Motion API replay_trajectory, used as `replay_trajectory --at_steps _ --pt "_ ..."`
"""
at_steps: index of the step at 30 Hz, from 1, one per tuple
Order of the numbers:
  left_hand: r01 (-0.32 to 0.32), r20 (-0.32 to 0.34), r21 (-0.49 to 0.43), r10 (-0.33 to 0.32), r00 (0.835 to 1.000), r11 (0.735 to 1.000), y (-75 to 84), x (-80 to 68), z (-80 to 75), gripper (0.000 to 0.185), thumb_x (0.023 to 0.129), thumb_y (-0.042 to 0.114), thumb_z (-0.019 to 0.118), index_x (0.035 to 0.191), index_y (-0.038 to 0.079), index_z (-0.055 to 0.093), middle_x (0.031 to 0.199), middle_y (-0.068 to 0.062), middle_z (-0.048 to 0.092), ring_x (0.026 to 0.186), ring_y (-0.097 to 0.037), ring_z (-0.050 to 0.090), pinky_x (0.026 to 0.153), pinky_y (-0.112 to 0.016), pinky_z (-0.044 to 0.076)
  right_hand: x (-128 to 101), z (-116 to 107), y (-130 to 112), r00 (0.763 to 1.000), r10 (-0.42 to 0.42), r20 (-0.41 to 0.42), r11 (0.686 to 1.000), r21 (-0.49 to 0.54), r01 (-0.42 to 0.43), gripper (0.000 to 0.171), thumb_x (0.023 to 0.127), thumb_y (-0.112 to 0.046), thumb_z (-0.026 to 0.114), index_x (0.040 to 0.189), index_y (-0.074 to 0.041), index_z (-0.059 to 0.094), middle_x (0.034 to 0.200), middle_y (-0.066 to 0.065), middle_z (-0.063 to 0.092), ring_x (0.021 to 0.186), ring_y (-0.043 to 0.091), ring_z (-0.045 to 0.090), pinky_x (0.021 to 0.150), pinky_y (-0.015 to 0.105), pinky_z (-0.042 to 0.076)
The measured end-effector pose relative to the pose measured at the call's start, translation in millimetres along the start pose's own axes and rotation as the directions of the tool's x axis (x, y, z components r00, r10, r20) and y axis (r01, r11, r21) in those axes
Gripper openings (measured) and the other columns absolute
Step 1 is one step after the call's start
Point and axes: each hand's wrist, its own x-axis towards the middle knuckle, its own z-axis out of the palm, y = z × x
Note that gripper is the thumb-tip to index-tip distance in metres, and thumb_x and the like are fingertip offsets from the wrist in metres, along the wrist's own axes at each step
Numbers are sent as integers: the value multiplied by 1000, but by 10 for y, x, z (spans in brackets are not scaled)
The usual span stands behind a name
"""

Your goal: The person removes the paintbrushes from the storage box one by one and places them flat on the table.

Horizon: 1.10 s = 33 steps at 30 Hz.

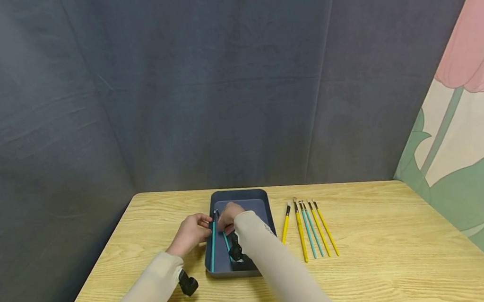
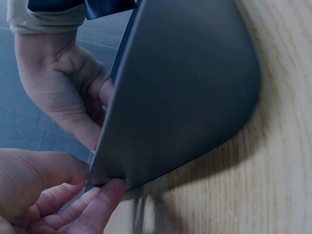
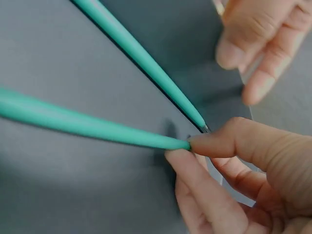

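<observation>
A dark grey tray (image 1: 259,201) lies in the middle of the wooden table. My right hand (image 1: 227,217) reaches into it and pinches the end of a teal paintbrush (image 3: 97,127) between thumb and forefinger (image 3: 187,146). A second teal paintbrush (image 1: 212,242) lies along the tray's left side, also seen as a slanting teal paintbrush (image 3: 141,58) on the tray floor. My left hand (image 1: 201,225) is at the tray's left rim. In the left wrist view its thumb and forefinger (image 2: 100,179) pinch the tray's edge (image 2: 195,87).
Several yellow and teal paintbrushes (image 1: 309,228) lie in a row on the table (image 1: 382,253) right of the tray. A dark curtain hangs behind the table, and a flower-patterned wall stands at the right. Black wrist cameras (image 1: 187,284) sit under both sleeves.
</observation>
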Motion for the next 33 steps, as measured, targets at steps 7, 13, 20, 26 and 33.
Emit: replay_trajectory --at_steps 7,13,20,26,33 --pt "-10 2 2 10 1000 1000 -7 16 28 33 80 -9 62 113 -2 63 102 -17 60 79 -19 61 68 -33 58 -200 -269 67 993 -84 80 985 159 71 10 80 10 63 87 3 68 69 5 59 58 13 58 65 28 59" --pt "-15 0 0 15 1000 1000 0 6 38 34 79 -9 63 113 -3 63 99 -16 60 77 -19 60 65 -31 57 -264 -548 196 970 -177 168 956 262 129 28 85 3 63 113 7 65 81 7 62 69 15 60 78 35 59" --pt "-18 -3 -30 18 1000 999 13 -3 35 32 81 -11 62 112 -5 63 101 -19 60 77 -19 61 66 -33 58 -370 -969 346 961 -216 171 935 321 153 28 84 6 60 111 3 63 94 15 67 71 14 64 89 41 55" --pt "-12 -2 -27 12 1000 1000 7 -8 35 32 82 -10 62 114 -4 62 100 -18 59 79 -20 60 67 -33 58 -474 -1397 563 958 -254 134 918 344 196 29 86 5 57 115 3 61 95 12 66 80 15 67 87 37 56" --pt "-25 -5 -28 25 1000 999 -1 -2 38 33 81 -10 63 113 -4 62 98 -16 59 78 -20 60 67 -34 58 -567 -1803 931 957 -274 90 905 360 225 33 88 5 55 122 7 54 90 7 65 80 14 66 81 32 58"
